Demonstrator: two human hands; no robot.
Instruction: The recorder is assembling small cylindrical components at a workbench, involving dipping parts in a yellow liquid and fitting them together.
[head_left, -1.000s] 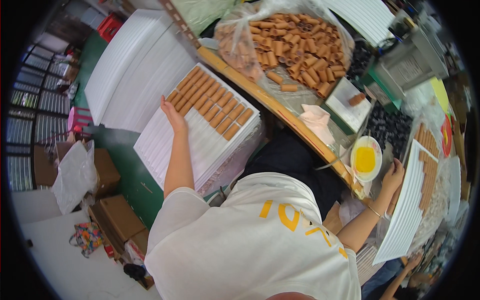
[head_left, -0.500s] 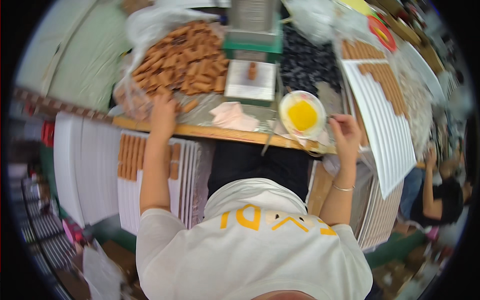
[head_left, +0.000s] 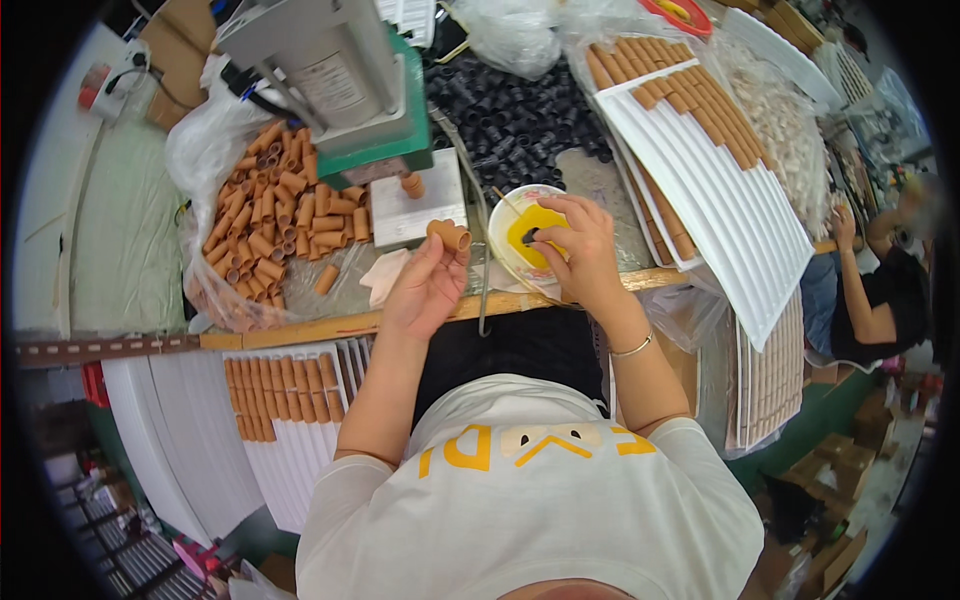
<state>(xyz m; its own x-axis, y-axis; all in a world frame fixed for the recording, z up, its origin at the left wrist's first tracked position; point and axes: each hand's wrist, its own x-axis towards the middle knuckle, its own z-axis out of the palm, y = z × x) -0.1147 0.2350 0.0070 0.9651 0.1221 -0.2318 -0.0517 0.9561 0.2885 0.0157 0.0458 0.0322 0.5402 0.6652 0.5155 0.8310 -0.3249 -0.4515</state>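
My left hand [head_left: 425, 290] pinches a short terracotta-coloured tube [head_left: 450, 235] between thumb and fingertips, in front of the press plate. To its right, my right hand [head_left: 590, 250] is closed on a small black plastic piece [head_left: 529, 237]. That piece is at the yellow substance [head_left: 545, 218] in a white bowl [head_left: 503, 250]; whether it touches the yellow is hard to tell. A thin stick [head_left: 507, 200] leans in the bowl. Many similar tubes [head_left: 262, 218] lie heaped on the left, and black pieces [head_left: 520, 115] are heaped behind the bowl.
A grey and green press [head_left: 385, 125] stands over a metal plate [head_left: 395, 212] bearing one upright tube [head_left: 412, 185]. White ribbed trays [head_left: 725, 210] with tubes lean at right; another tray [head_left: 280, 465] sits below the table edge at left. Someone else [head_left: 870, 300] works at far right.
My left hand has left the tube heap and come to the middle with a tube. My right hand has moved left over the bowl, now holding a black piece. The view has shifted.
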